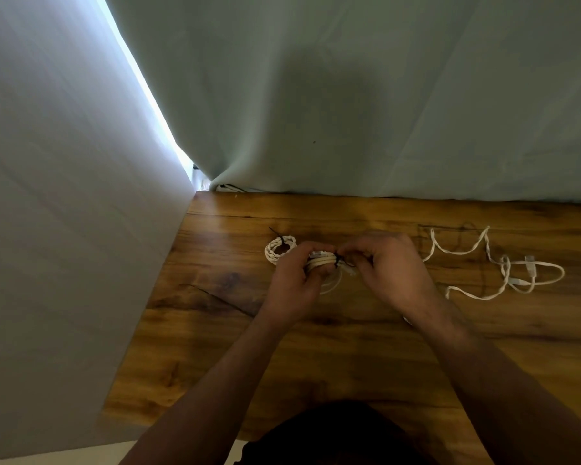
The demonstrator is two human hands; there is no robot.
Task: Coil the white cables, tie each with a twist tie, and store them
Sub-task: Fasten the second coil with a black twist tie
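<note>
Your left hand (294, 280) is in the middle of the frame, a bit above the brown wooden surface (349, 357). Its fingers are curled round a small white cable coil (319, 262) and hold the loops together. Part of that coil hangs out below your fingers.

Your right hand (388, 266) is just beside it, on the right. Its fingertips are pressed together on a thin black twist tie (340, 260). The tie goes round the coil right between your two hands. The hands almost touch each other there.

A second white coil (280, 249) lies flat on the surface, just up and left of your left hand. It has a black tie (284, 240) round its top, and one end of the tie sticks up.

On the right side of the frame, loose white cable (504, 268) lies on the surface in wiggly lines and loops. It is not coiled. You can see small plugs on it near the far right. I cannot tell if it is one cable or two.

A pale green curtain (349, 95) hangs behind the surface and fills the top of the frame. A grey wall (64, 196) is on the left, with a bright strip of light between the wall and the curtain
</note>
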